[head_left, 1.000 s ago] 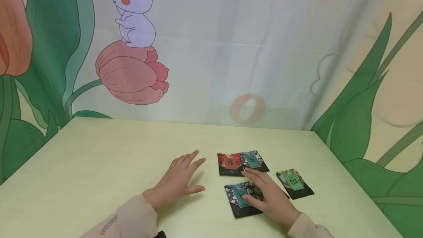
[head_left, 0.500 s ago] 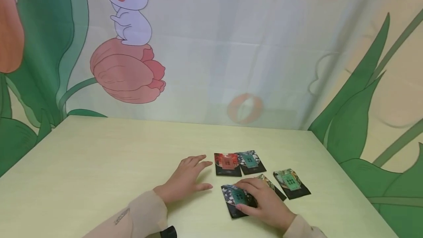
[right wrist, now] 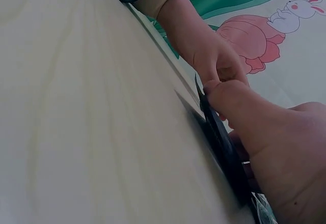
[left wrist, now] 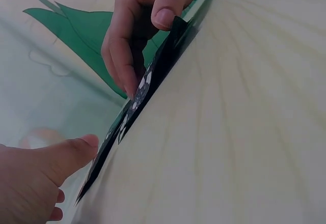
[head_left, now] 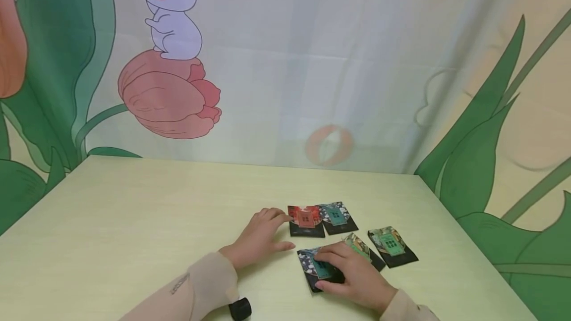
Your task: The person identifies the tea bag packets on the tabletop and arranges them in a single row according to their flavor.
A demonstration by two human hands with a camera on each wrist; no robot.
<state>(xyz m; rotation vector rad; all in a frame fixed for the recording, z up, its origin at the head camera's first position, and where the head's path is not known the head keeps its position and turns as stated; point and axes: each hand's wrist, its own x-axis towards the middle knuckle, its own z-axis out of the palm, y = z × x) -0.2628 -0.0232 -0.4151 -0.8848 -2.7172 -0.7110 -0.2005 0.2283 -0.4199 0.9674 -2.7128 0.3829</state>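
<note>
In the head view several flat, dark-bottomed sachets with printed floral tops lie on the table. My right hand (head_left: 354, 276) grips the teal-labelled sachet (head_left: 307, 261) nearest me, thumb on its near edge and fingers bent across its top, hiding much of it. In the right wrist view, that sachet's edge (right wrist: 222, 142) stands slightly off the tabletop under the thumb. My left hand (head_left: 258, 239) touches the left edge of the red-labelled sachet (head_left: 306, 222) with a fingertip, its thumb apart from it. Another teal-labelled sachet (head_left: 338, 217) lies against the red one's right side.
Two green-labelled sachets lie to the right: one (head_left: 362, 247) partly behind my right hand, another (head_left: 392, 245) farther out. The pale table (head_left: 147, 222) ends at a printed cloth backdrop (head_left: 267, 88). A black band (head_left: 241, 308) shows at my left wrist.
My left hand has moved right until it touches the red-labelled sachet. My right hand has shifted left and lower, from hovering over the near teal-labelled sachet to gripping it.
</note>
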